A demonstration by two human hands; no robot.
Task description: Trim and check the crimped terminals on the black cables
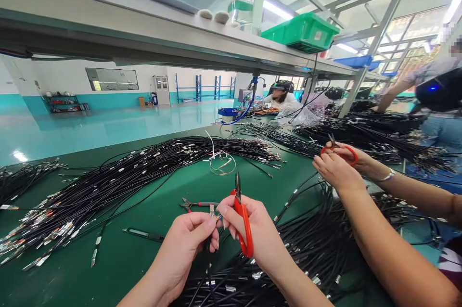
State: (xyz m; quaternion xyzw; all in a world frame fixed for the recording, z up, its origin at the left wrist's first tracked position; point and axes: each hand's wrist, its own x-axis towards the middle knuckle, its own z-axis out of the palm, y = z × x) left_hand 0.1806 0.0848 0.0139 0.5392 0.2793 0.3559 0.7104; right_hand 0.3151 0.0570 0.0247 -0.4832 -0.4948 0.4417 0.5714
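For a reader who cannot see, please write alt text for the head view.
The left hand pinches a black cable's end while the right hand holds red-handled scissors beside it, above a green table covered with black cable bundles.

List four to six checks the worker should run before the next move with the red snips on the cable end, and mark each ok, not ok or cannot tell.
1. Left hand pinches the black cable near its metal end: ok.
2. Right hand grips the red-handled snips: ok.
3. Snip blades point up, away from the fingers: ok.
4. Blades closed: cannot tell.
5. Co-worker's hands stay apart from the snips: ok.
6. Spare cutters lie on the green mat, close to the hands: ok.
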